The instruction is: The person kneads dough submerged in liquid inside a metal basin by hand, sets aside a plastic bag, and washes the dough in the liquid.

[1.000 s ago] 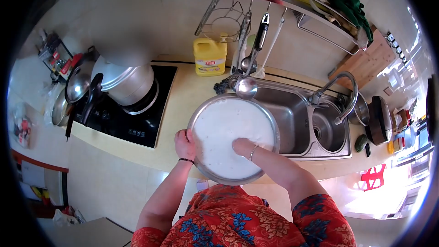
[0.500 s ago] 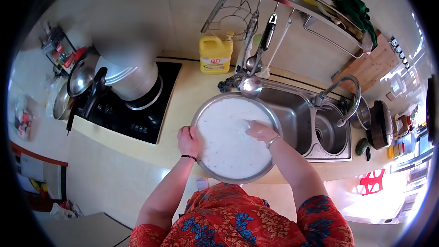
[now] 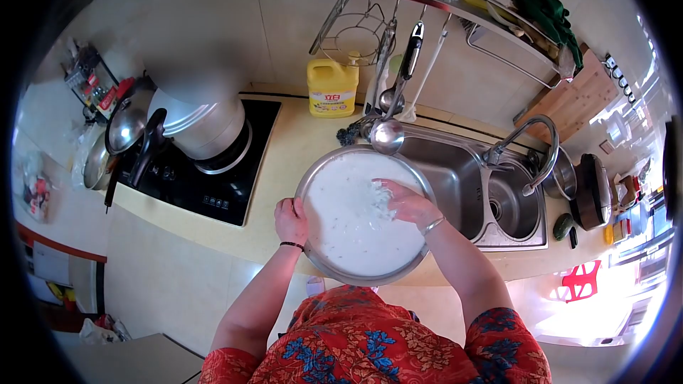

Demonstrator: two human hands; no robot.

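Note:
A wide metal basin (image 3: 311,256) full of milky white liquid (image 3: 348,235) sits at the counter's front edge. Around its left rim my left hand (image 3: 291,220) is closed, with a dark beaded bracelet at the wrist. My right hand (image 3: 407,203), wearing a silver bangle, is at the liquid's surface on the right side. Its fingers are spread and wet. White bits cling beneath them and the liquid there is stirred up; what these bits are I cannot tell. Small specks or bubbles dot the surface.
Right of the basin is a double steel sink (image 3: 445,178) with a curved faucet (image 3: 544,124). A steaming pot (image 3: 206,128) stands on the black cooktop (image 3: 220,195) at left. Behind are a yellow jug (image 3: 332,89) and a hanging ladle (image 3: 388,136).
My right hand has risen out of the liquid, its fingers showing now where they were sunk before. My left hand keeps its hold on the basin's rim.

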